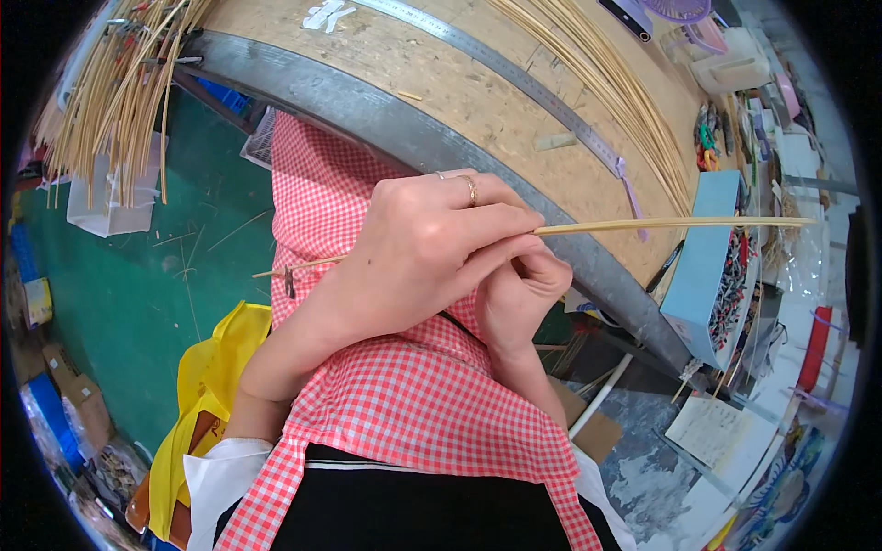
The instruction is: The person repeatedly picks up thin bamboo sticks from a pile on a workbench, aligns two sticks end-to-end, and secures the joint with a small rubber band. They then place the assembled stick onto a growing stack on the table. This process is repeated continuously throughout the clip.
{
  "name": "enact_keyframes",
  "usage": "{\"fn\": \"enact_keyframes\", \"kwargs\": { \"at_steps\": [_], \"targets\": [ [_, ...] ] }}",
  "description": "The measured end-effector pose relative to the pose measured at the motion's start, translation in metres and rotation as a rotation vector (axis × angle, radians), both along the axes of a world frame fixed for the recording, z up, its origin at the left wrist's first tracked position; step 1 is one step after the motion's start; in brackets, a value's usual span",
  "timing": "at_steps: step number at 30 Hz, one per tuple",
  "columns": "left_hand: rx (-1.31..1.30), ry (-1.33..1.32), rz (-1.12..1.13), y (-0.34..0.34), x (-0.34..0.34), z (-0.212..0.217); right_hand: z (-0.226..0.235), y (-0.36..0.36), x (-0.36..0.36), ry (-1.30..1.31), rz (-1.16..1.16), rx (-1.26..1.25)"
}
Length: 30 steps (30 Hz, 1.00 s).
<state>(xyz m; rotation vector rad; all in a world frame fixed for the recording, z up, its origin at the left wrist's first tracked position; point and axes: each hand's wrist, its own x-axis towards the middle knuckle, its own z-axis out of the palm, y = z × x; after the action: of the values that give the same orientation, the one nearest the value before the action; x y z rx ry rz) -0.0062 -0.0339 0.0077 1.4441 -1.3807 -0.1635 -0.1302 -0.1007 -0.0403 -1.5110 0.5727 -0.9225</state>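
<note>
Pale, thin bamboo strips [680, 222] run crosswise in front of me, lying close together and reaching far out to the right. My left hand [432, 239], with rings on it, is closed around them, its thumb and forefinger pinching near the middle. Right beside those fingertips, my right hand [524, 289] is curled with thumb and finger closed at the same spot, partly covered by the left. The strips' other end comes out left of my left wrist, where a small dark clip [290, 283] hangs on it. The stretch under my left hand is hidden.
A wooden workbench [478, 101] with a metal edge holds a steel ruler [514, 78] and long bamboo strips [616, 83]. At its right stands a blue box [703, 239] of small clips. A bundle of clipped strips [119, 101] hangs far left; a yellow bag [207, 367] is below.
</note>
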Motion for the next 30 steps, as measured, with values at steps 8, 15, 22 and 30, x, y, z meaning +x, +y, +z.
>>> {"fn": "enact_keyframes", "kwargs": {
  "at_steps": [8, 15, 22, 30],
  "targets": [
    [0.031, -0.057, 0.057, 0.003, -0.001, 0.01, 0.049, -0.033, -0.027, 0.045, -0.021, -0.14],
    [0.107, -0.122, -0.046, 0.009, -0.004, 0.015, 0.077, -0.052, -0.04, -0.229, 0.009, 0.064],
    [0.222, 0.018, -0.188, 0.018, 0.006, 0.003, 0.057, -0.04, -0.036, -0.22, 0.041, 0.065],
    [0.286, 0.514, -0.444, 0.006, 0.002, 0.0, 0.069, -0.046, -0.033, -0.115, 0.335, -0.205]
  ]
}}
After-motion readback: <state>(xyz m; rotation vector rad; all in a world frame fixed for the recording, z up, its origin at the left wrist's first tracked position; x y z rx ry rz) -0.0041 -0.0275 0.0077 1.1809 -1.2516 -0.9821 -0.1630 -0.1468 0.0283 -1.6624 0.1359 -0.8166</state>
